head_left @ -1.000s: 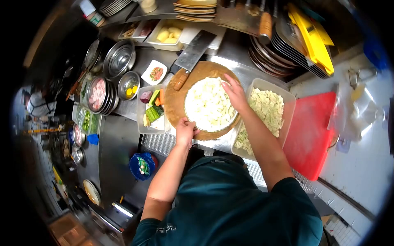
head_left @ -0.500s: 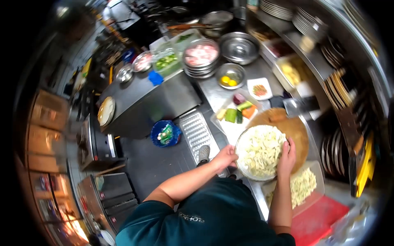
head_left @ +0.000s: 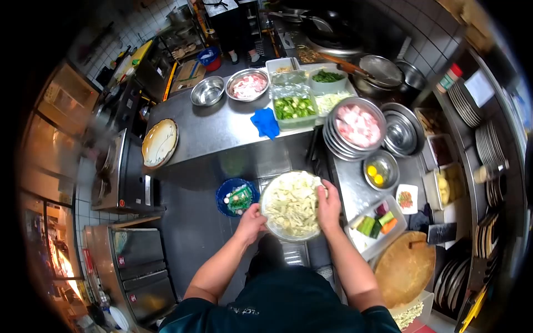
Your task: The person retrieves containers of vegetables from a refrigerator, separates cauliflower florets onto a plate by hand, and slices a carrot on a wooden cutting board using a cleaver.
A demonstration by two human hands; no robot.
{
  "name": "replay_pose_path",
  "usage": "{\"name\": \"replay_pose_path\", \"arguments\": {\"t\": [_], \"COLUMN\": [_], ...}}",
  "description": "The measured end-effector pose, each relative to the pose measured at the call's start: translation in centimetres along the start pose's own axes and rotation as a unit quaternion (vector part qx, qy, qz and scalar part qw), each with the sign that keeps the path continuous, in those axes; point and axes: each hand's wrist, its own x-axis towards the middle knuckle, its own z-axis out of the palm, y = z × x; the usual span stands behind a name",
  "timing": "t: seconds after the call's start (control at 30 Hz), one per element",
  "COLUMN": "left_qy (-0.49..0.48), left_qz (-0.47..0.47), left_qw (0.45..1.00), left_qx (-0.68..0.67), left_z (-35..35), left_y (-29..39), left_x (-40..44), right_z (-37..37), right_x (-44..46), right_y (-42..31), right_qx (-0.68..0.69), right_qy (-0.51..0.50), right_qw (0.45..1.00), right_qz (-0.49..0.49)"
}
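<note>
A round bowl full of chopped pale vegetable pieces (head_left: 292, 205) is held up in front of my body, over the floor. My left hand (head_left: 251, 223) grips its left rim, fingers closed on the edge. On the opposite side my right hand (head_left: 328, 206) is wrapped round the rim. The round wooden chopping board (head_left: 406, 272) lies on the counter to the lower right, with a cleaver (head_left: 441, 233) at its upper edge. Beside the board is a tub of cut vegetables (head_left: 378, 226).
A steel counter (head_left: 205, 133) ahead carries steel bowls, a tub of green pieces (head_left: 294, 108), a blue cloth (head_left: 265, 122) and a plate (head_left: 160, 143). A blue-lined bin (head_left: 237, 197) stands on the floor. Another person (head_left: 225, 28) stands at the far end.
The bowl has been lifted off the chopping board and carried left, away from the counter. My right hand has closed on its rim. The view has turned left toward the other counter.
</note>
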Motion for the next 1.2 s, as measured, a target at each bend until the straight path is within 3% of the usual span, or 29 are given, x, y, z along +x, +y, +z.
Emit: {"name": "replay_pose_path", "arguments": {"t": [0.3,0.47,0.57,0.73,0.83,0.9,0.93,0.97,1.0,1.03,1.1,1.17,1.2], "left_qy": [0.078,0.111,0.168,0.157,0.174,0.232,0.23,0.283,0.229,0.342,0.378,0.435,0.393], "left_qz": [0.071,0.07,0.081,0.048,0.028,0.007,0.03,0.107,0.076,0.243,0.359,0.287,0.188], "left_qw": [0.994,0.991,0.982,0.986,0.984,0.962,0.916,0.75,0.77,0.721,0.691,0.765,0.876], "left_qx": [0.002,-0.004,-0.023,0.027,-0.002,0.141,0.326,0.589,0.591,0.552,0.5,0.379,0.207], "left_z": [-20.3,-27.2,-28.2,-34.1,-32.6,-33.3,-36.1,-37.2,-46.1,-40.3,-39.0,-35.5,-35.6], "left_y": [12.7,17.4,19.2,18.8,21.1,21.5,21.8,22.7,19.7,23.6,27.1,29.7,30.9], "left_x": [15.9,22.0,24.1,28.8,28.3,29.1,29.6,30.0,37.6,34.5,37.9,41.5,43.5], "right_z": [24.4,27.9,25.0,16.9,11.3,8.0,7.0,5.7,4.4,3.2,1.0,-1.1,-1.8], "right_x": [14.3,17.3,15.9,11.9,8.6,6.6,5.2,4.2,3.5,2.6,0.8,-0.7,-1.6], "right_y": [-5.7,-8.7,-8.6,-5.3,-3.7,-3.6,-4.6,-5.3,-6.2,-6.5,-6.4,-6.3,-6.7], "right_qx": [0.067,-0.025,-0.07,-0.158,-0.199,-0.221,-0.243,-0.268,-0.266,-0.269,-0.291,-0.308,-0.318], "right_qy": [-0.111,-0.129,-0.158,-0.187,-0.204,-0.204,-0.217,-0.218,-0.228,-0.226,-0.228,-0.217,-0.213], "right_qw": [0.991,0.99,0.981,0.967,0.958,0.954,0.945,0.938,0.937,0.936,0.929,0.926,0.923], "right_qz": [-0.014,-0.049,-0.092,-0.064,-0.035,-0.009,-0.018,-0.016,-0.002,-0.004,-0.004,-0.03,-0.033]}}
